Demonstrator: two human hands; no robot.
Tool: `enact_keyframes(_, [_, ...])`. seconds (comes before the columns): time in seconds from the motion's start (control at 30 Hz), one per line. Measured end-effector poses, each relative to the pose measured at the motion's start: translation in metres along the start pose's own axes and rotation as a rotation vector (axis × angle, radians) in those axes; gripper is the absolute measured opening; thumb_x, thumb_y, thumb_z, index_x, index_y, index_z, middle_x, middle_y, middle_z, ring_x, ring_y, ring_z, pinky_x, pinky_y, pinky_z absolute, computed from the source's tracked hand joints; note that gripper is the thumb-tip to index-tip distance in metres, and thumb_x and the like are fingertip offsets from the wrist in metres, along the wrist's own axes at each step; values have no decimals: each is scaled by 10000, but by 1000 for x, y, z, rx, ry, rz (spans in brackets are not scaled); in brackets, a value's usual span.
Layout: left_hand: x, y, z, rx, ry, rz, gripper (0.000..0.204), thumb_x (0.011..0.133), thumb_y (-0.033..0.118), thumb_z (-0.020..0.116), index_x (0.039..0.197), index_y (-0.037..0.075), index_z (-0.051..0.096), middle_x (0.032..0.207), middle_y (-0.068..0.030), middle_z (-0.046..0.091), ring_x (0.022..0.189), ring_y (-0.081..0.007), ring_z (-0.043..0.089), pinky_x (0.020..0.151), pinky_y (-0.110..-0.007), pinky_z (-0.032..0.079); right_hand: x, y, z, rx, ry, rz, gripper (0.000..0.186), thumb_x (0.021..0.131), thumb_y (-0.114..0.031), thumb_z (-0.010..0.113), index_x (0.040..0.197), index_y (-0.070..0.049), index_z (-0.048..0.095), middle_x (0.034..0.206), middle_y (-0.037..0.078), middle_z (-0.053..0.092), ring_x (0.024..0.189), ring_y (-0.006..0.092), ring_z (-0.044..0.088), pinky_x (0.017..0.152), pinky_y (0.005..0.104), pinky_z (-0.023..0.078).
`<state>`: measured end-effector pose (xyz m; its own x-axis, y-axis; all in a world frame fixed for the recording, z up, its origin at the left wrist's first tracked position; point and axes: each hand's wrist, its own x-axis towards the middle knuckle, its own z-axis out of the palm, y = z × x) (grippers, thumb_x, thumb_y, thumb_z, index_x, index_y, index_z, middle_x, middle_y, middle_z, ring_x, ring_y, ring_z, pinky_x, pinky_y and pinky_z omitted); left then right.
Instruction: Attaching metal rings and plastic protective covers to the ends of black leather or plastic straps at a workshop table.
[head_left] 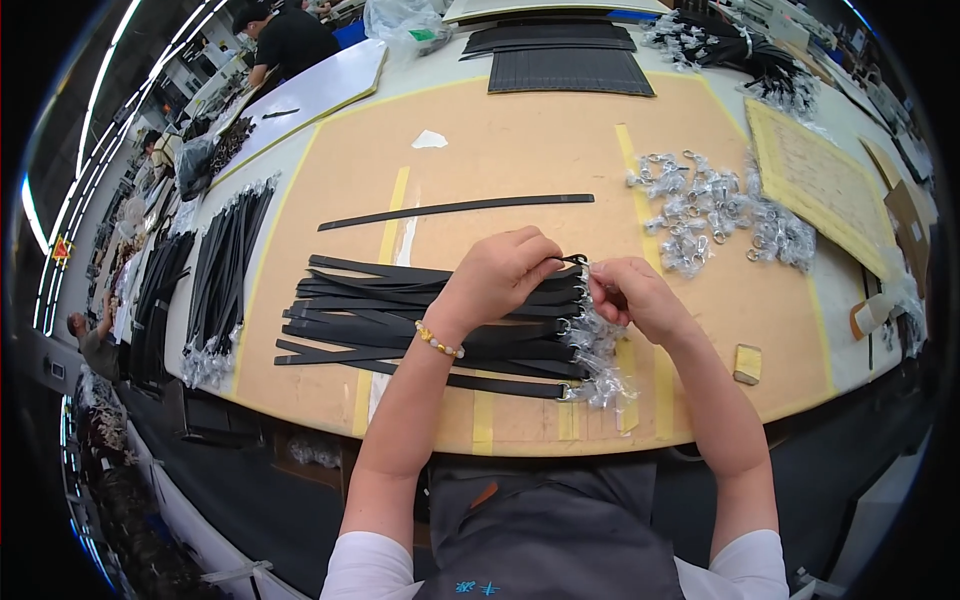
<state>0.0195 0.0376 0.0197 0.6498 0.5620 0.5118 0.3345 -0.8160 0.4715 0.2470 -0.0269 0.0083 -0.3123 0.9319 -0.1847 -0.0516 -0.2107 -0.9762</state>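
Note:
Over a spread of black straps [430, 315] on the tan work board, my left hand [508, 270] pinches the end of one strap, which bends into a small loop [575, 260] past the fingertips. Close beside that loop, my right hand [640, 298] is closed, thumb and finger pinching at a metal clasp whose details are mostly hidden. Plastic-wrapped metal clasps [598, 355] hang at the right ends of the straps below my hands. A single black strap [460, 210] lies apart, farther up the board.
Loose plastic-wrapped clasps [705, 205] are scattered to the right, near a yellow-edged panel [820, 180]. A small yellow block [747, 364] lies at the near right. Strap bundles [228, 270] rest at the left, with flat black strips [570, 72] at the back. A co-worker [290, 38] bends over another table.

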Motion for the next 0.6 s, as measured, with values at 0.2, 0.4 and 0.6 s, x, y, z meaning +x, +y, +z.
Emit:
enact_keyframes(0.2, [-1,4,17,177,-23,106,166,859,130,732,965,54,629,842,-90,630,776,-297,652,678,-401,520,-8,-6,11,-58,52,62,412,1008,-330,545,699,-65,602,576,-7,540,492,69,466,463,239,363])
enact_keyframes(0.4, [1,11,20,364,-48,177,231,807,61,752,1020,43,665,910,-80,669,809,-282,659,744,-380,525,-11,4,20,-533,307,-270,404,977,-270,597,672,-4,609,510,104,514,472,199,527,495,365,425])
enact_keyframes(0.6, [1,4,25,382,-1,281,179,795,87,743,913,54,612,820,-62,606,781,-242,620,764,-359,493,-13,8,21,-937,457,-554,353,939,-269,643,672,-47,580,586,132,596,542,346,597,517,422,461])
